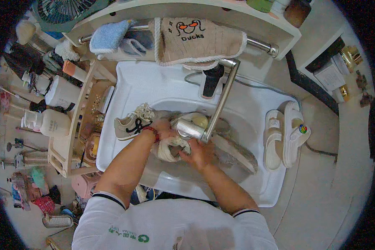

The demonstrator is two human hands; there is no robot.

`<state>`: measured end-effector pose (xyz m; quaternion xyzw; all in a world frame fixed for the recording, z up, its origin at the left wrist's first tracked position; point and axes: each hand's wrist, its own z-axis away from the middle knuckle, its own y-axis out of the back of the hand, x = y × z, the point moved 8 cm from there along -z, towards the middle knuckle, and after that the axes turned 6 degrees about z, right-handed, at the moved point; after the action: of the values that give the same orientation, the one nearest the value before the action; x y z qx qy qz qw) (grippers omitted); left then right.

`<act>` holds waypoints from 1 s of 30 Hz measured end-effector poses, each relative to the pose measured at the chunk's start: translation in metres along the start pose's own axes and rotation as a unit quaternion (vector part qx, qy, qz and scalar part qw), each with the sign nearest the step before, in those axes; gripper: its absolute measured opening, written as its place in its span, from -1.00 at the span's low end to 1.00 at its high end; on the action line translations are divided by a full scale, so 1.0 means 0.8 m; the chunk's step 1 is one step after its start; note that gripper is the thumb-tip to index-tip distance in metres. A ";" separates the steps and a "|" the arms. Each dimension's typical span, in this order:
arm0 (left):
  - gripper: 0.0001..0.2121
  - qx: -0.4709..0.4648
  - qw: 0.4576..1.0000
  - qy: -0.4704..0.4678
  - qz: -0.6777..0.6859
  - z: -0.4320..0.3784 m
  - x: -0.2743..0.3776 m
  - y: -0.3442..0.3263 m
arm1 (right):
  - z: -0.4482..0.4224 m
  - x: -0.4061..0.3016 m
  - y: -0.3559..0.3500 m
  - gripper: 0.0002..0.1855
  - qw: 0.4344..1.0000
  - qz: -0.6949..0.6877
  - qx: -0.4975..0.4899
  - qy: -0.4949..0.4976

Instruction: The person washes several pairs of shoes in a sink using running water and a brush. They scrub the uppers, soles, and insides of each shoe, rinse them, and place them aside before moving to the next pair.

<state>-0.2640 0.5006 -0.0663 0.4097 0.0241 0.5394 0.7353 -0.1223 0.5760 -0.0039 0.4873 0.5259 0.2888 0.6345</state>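
Over the basin of a white washbasin, both hands are around a wet, pale cream shoe with its opening towards me. My left hand, with a red band at the wrist, grips its far left side, the fingers partly hidden. My right hand grips the right side, thumb at the opening. The faucet's ribbed metal head hangs over the shoe and covers part of it. In the basin to the right lies another shoe, pale edge upward. A light sneaker with black laces rests on the left rim.
White slippers stand on the basin's right rim. A beige shelf rack with bottles is at the left. A towel with a duck print hangs on a metal rail behind. The faucet arm crosses above the basin.
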 end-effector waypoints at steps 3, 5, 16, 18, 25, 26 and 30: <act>-0.51 0.104 0.990 -0.027 -0.087 0.009 0.015 0.022 | -0.019 0.006 -0.059 -0.48 0.987 0.020 -0.137 -0.086; -0.57 0.137 0.988 -0.025 -0.070 0.011 0.010 0.019 | -0.028 0.000 -0.062 -0.52 0.981 -0.102 -0.140 -0.088; -0.83 0.202 0.964 -0.167 0.045 0.131 0.071 -0.031 | -0.040 0.006 -0.031 -0.74 0.976 -0.189 0.044 -0.096; -0.78 0.281 0.928 -0.153 -0.189 0.132 0.075 -0.040 | -0.037 0.004 -0.021 -0.76 0.968 -0.219 0.025 -0.116; -0.80 0.159 0.969 -0.150 0.114 0.074 0.058 -0.035 | -0.020 0.014 -0.019 -0.71 0.965 -0.220 0.061 -0.129; -0.77 0.207 0.886 -0.124 0.395 0.072 0.050 -0.031 | -0.019 0.019 -0.018 -0.70 0.955 -0.248 0.086 -0.135; -0.76 0.223 0.863 -0.118 0.438 0.059 0.053 -0.023 | 0.000 0.034 -0.020 -0.56 0.932 -0.303 0.062 -0.190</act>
<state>-0.2094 0.5059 -0.0295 0.5919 -0.1253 0.7334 0.3100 -0.1169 0.5939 -0.0287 0.3887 0.5347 -0.0482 0.7488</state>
